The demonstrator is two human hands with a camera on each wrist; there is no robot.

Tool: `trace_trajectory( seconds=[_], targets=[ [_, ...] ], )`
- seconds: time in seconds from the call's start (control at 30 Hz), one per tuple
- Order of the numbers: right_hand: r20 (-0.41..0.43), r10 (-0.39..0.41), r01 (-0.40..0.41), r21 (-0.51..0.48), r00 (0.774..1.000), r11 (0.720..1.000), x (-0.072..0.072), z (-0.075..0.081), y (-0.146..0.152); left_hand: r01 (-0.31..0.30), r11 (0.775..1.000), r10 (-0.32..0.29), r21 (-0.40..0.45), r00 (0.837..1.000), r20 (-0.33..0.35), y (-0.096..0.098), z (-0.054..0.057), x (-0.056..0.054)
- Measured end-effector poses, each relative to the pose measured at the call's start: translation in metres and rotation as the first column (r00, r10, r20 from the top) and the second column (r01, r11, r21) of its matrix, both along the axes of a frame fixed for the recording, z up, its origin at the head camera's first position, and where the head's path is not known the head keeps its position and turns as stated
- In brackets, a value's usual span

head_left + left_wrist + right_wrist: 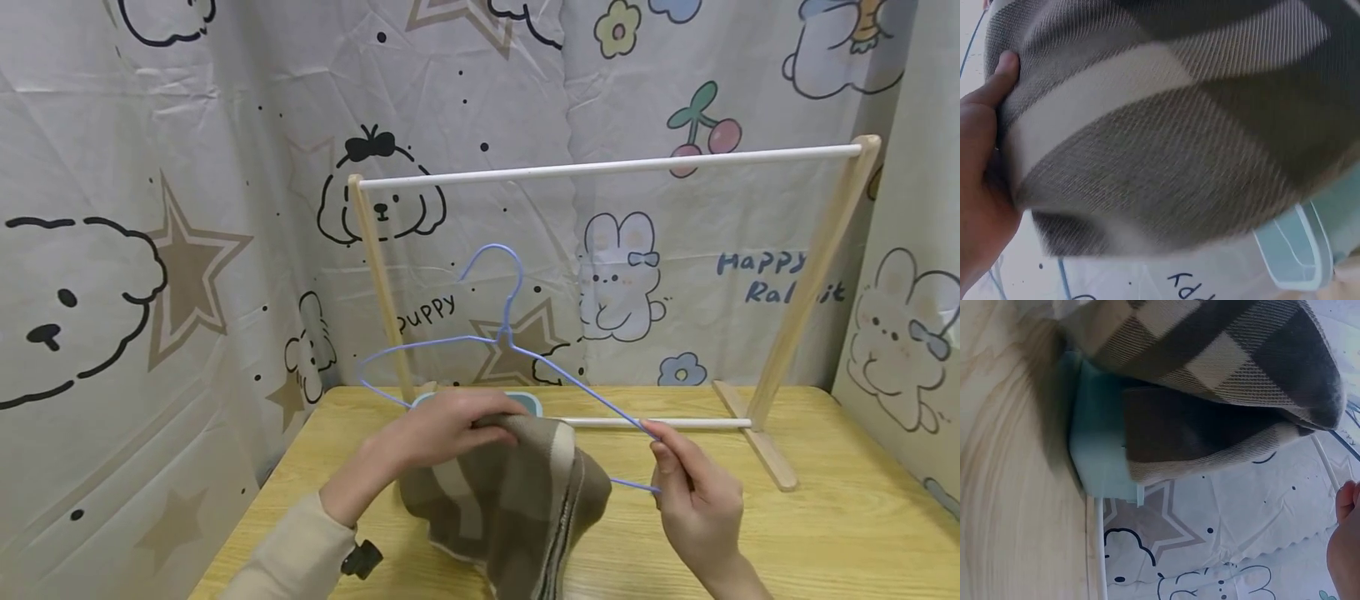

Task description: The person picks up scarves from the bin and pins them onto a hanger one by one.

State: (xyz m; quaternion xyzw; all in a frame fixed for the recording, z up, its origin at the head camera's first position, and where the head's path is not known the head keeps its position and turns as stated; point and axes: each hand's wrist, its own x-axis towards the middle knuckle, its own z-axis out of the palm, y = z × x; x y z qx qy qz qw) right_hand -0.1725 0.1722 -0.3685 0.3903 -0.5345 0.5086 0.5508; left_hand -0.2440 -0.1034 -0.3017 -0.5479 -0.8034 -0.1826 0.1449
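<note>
A brown-and-beige plaid scarf hangs folded in front of me, its lower folds dropping toward the front of the table. My left hand grips its upper edge, thumb on the near side in the left wrist view. The scarf drapes over the lower part of a blue wire hanger, whose hook points up. At the hanger's right end my right hand pinches the wire between thumb and fingers. Cloth covers the middle of the hanger's bottom bar. Only part of the right hand shows in the right wrist view.
Behind the hanger stands a rack with a white top rod and wooden posts on feet. A pale blue-green plastic bin sits on the wooden table behind the scarf. Printed curtains enclose the back and sides.
</note>
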Motion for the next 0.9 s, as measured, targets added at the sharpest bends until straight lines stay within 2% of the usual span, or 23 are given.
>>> trace_trajectory(
  seconds=[0.1,0.17,0.3,0.4,0.5,0.6,0.67,0.73,0.8,0.9],
  targets=[
    [0.012,0.001,-0.001,-0.030,1.000,1.000,0.000,0.003,0.002,-0.059,0.994,0.060,-0.090,0.998,0.004,-0.005,0.001,-0.001],
    [0.016,-0.006,0.007,-0.047,1.000,0.999,0.001,0.004,0.004,-0.123,0.980,0.124,-0.155,0.992,-0.005,-0.011,0.000,-0.002],
    [0.024,-0.007,0.009,-0.063,1.000,0.998,0.000,0.005,0.008,-0.260,0.927,0.271,-0.270,0.963,0.003,-0.027,-0.001,-0.006],
    [0.060,-0.032,0.034,-0.037,0.998,0.999,-0.003,0.001,0.012,-0.311,0.901,0.331,-0.303,0.943,0.016,-0.035,-0.003,-0.009],
    [0.158,-0.117,0.113,0.033,0.980,0.993,-0.007,-0.006,0.020,-0.326,0.901,0.333,-0.288,0.942,-0.024,-0.039,-0.004,-0.009],
    [0.265,-0.229,0.202,0.127,0.937,0.971,-0.009,-0.009,0.029,-0.324,0.910,0.310,-0.258,0.946,-0.096,-0.041,-0.005,-0.007],
    [0.293,-0.293,0.247,0.185,0.910,0.951,-0.009,-0.007,0.034,-0.313,0.920,0.291,-0.236,0.948,-0.127,-0.040,-0.006,-0.006],
    [0.280,-0.331,0.272,0.230,0.901,0.934,-0.010,-0.004,0.037,-0.307,0.928,0.282,-0.210,0.949,-0.137,-0.038,-0.007,-0.005],
    [0.234,-0.359,0.295,0.269,0.903,0.917,-0.010,-0.001,0.037,-0.292,0.938,0.278,-0.185,0.956,-0.097,-0.036,-0.005,-0.004],
    [0.158,-0.372,0.320,0.282,0.915,0.905,-0.010,0.002,0.036,-0.235,0.957,0.247,-0.170,0.968,0.053,-0.035,0.002,-0.002]
  ],
)
